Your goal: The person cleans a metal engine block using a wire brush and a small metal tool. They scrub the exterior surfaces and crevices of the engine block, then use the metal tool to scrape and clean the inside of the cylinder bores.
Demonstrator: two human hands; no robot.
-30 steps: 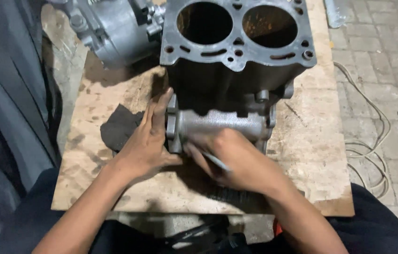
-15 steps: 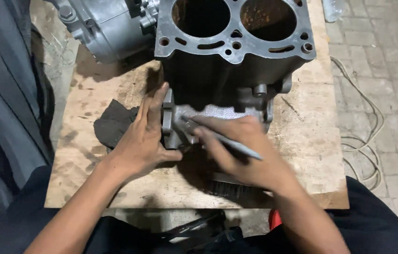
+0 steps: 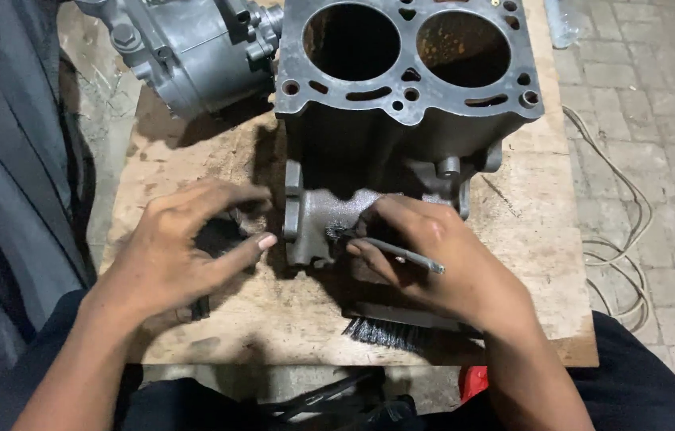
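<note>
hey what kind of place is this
Probably an engine repair workshop. A twin-bore cylinder block stands on a rough wooden board over paving, with a grey engine casing beside it and a wire brush lying near.

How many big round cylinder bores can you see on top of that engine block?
2. On the top face of the engine block, the left bore is dark inside and the right bore beside it looks rusty. The block's far edge is cropped, so more could be hidden.

Your left hand (image 3: 182, 247) has bare board (image 3: 545, 239) around; cylinder block (image 3: 401, 104) walls front, grey casing (image 3: 193, 52) blocks far-left, brush (image 3: 389, 327) lies near edge.
</note>
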